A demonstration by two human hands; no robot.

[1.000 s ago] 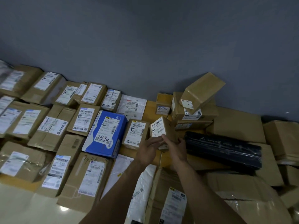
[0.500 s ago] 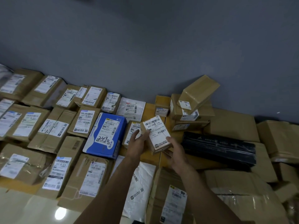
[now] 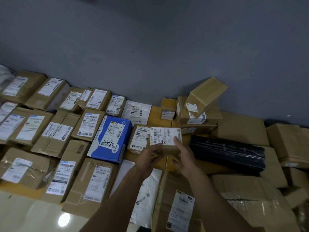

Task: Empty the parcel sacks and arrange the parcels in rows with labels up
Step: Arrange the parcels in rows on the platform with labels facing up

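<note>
Fingers (image 3: 156,149) of the left hand (image 3: 148,159) curl round the near left edge of a small brown parcel (image 3: 165,137). The right hand (image 3: 184,155) pinches its right end, thumb on the white label, which faces up. The parcel is held right of the blue box (image 3: 108,139), partly over the labelled carton (image 3: 139,139) just beside that box. Further right of the blue box lies a black wrapped parcel (image 3: 227,151); left of it lie rows of cartons (image 3: 56,133), labels up.

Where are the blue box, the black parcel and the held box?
blue box (image 3: 111,134): head view, on its top label.
black parcel (image 3: 227,152): head view, middle of its wrapping.
held box (image 3: 164,135): head view, on its upturned label.
</note>
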